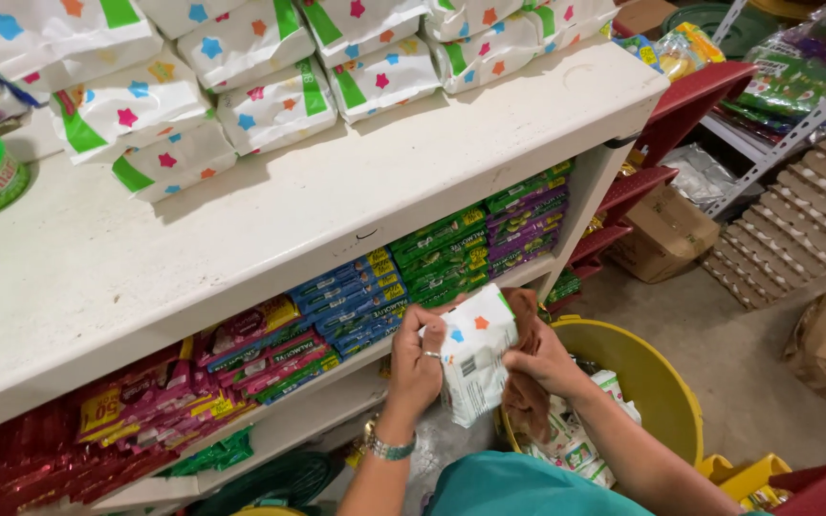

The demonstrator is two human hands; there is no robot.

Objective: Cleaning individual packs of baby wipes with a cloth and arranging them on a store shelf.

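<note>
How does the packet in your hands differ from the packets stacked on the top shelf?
The held packet is upright, gripped between the left hand and the right hand, which also holds a brown cloth; the shelf packets lie flat, untouched, in overlapping rows. The held packet shows its printed back panel; the shelf packets show mostly their fronts. Both are white with coloured stars and a green stripe.
</note>
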